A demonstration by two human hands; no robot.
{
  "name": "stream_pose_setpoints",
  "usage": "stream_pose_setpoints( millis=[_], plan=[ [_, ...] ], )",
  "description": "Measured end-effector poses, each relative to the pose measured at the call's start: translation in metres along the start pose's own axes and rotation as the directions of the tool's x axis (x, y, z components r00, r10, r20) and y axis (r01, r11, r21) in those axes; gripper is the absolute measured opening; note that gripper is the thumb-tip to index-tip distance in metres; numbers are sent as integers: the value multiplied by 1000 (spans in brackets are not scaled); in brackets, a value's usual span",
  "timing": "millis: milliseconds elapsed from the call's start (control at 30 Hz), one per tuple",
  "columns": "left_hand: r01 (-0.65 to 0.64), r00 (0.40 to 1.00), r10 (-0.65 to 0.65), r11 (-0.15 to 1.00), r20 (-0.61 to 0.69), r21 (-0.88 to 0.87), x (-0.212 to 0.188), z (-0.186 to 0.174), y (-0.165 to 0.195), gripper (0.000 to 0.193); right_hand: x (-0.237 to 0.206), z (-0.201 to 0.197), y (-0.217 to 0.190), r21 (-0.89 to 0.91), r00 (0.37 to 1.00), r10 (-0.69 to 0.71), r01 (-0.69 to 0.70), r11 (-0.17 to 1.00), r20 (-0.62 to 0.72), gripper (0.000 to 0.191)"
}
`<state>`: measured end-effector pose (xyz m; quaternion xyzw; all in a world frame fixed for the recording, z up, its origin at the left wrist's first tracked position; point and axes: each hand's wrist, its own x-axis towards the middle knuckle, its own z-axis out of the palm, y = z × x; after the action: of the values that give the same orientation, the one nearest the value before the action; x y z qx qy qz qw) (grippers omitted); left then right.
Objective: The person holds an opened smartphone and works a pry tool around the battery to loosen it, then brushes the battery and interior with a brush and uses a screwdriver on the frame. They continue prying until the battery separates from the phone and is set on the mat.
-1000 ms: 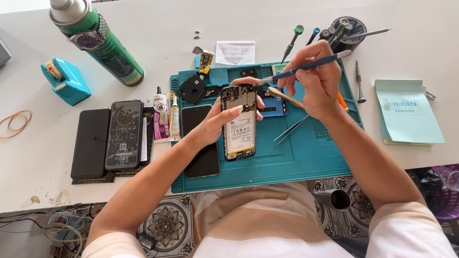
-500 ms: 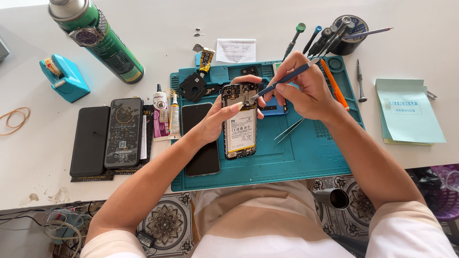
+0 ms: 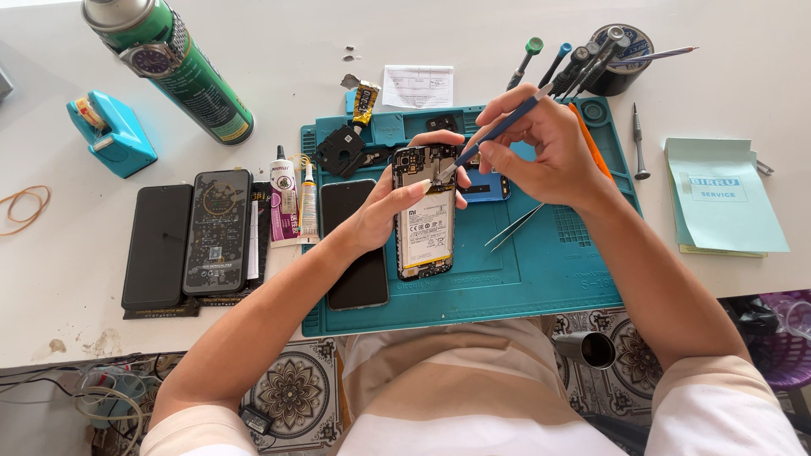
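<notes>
Tool tip [image 3: 443,174] against opened phone [image 3: 425,219], contact point indistinct.

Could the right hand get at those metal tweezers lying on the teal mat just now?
Probably yes. The tweezers lie bare on the teal mat, just under the right hand, with nothing over them. But that hand already grips a blue-handled tool, so it would likely need to put that down first.

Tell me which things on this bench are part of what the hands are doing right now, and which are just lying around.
In use:
left hand steadying the opened phone
right hand holding the blue tool, tip at the phone's top
teal mat underneath

Lying about:
spray can
tape dispenser
glue tubes
tweezers
rubber band
notepad
</notes>
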<state>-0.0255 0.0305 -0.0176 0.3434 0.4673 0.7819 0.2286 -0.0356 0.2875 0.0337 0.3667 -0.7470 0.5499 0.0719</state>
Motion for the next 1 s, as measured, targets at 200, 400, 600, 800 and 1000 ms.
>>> stream_pose_setpoints(
  millis=[200, 400, 600, 800, 1000],
  plan=[
    [-15, 1000, 15, 999, -4, 36, 2, 0, -1, 75, 2, -4, 1, 107, 998, 55, -53, 993, -19, 16],
    [-11, 1000, 11, 999, -1, 35, 2, 0, 1, 75, 2, -6, 2, 116, 999, 38, -38, 993, 3, 14],
    [-7, 1000, 7, 1000, 5, 23, 0, 2, 2, 75, 1, -11, 11, 213, 998, 33, -43, 976, 54, 12],
    [-12, 1000, 12, 1000, 15, 19, 2, 3, 3, 75, 3, -14, 23, 262, 994, 92, -103, 960, 56, 13],
    [-8, 1000, 8, 1000, 15, 15, 1, 3, 3, 74, 3, -10, 25, 257, 971, 238, -232, 938, 8, 9]
  ],
)
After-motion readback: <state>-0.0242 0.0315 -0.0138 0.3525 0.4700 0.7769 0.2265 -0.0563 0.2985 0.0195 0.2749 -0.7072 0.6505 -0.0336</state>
